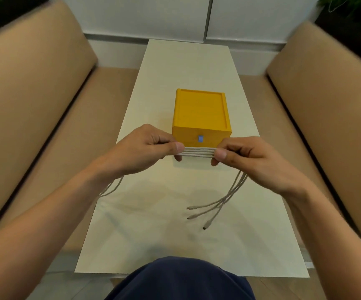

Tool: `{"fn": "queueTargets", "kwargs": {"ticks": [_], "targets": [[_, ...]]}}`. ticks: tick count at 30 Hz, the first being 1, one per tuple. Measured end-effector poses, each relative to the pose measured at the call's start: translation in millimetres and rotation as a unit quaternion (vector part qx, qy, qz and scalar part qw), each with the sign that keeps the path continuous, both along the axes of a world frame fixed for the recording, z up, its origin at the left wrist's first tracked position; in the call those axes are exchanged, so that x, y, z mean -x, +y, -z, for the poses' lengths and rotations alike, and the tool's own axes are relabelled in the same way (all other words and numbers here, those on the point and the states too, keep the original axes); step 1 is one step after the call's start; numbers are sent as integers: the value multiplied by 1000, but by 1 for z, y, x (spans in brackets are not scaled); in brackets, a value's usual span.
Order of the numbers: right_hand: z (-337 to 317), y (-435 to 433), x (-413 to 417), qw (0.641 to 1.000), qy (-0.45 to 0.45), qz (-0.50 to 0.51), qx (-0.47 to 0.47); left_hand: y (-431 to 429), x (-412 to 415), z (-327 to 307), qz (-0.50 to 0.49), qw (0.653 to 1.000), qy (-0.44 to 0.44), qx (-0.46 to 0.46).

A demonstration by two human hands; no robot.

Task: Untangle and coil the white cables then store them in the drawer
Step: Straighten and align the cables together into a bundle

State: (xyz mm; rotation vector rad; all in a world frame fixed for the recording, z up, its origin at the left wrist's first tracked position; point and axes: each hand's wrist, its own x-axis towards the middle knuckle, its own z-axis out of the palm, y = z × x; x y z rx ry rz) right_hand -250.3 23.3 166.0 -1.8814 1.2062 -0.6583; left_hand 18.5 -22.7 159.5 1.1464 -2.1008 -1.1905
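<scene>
Cables pulled straight between two hands, drawer box just beyond.

The left hand (153, 144) and right hand (242, 156) each pinch the white cables (199, 152), whose smooth round strands run parallel, left to right, above the pale desk (153, 224). Loose ends trail toward the person. The yellow drawer box (201, 113), closed, sits directly behind, equally near both hands.

Drawer box (201, 113) sits mid-table (188, 68), front facing the person. Cables (198, 152) run level just before that front, held between left hand (149, 146) and right hand (246, 156); loose ends trail below each hand, nearer the person. Left bench (34, 100) and right bench (326, 109) flank the table.
</scene>
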Motion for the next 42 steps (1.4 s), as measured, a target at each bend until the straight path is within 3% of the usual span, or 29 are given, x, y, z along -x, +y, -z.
{"fn": "queueTargets", "kwargs": {"ticks": [10, 13, 17, 25, 30, 35, 42], "targets": [[2, -14, -5, 995, 91, -8, 41, 14, -3, -7, 46, 995, 63, -63], [-2, -11, -4, 996, 74, -19, 36, 10, -8, -3, 38, 993, 81, -72], [-8, -7, -6, 999, 24, -29, 15, 0, -11, 8, 29, 999, -3, -37], [-15, -22, -13, 999, -21, 11, -41, -19, -21, -17, 94, 987, 10, -133], [-17, -28, -8, 995, -56, 63, -52, -23, -14, -19, 89, 987, -24, -134], [-18, -19, -7, 992, -78, 57, -84, -18, -1, -21, 154, 968, -63, -190], [-15, -9, -8, 993, -28, 109, -39, -3, 31, -11, 114, 984, 3, -135]]}}
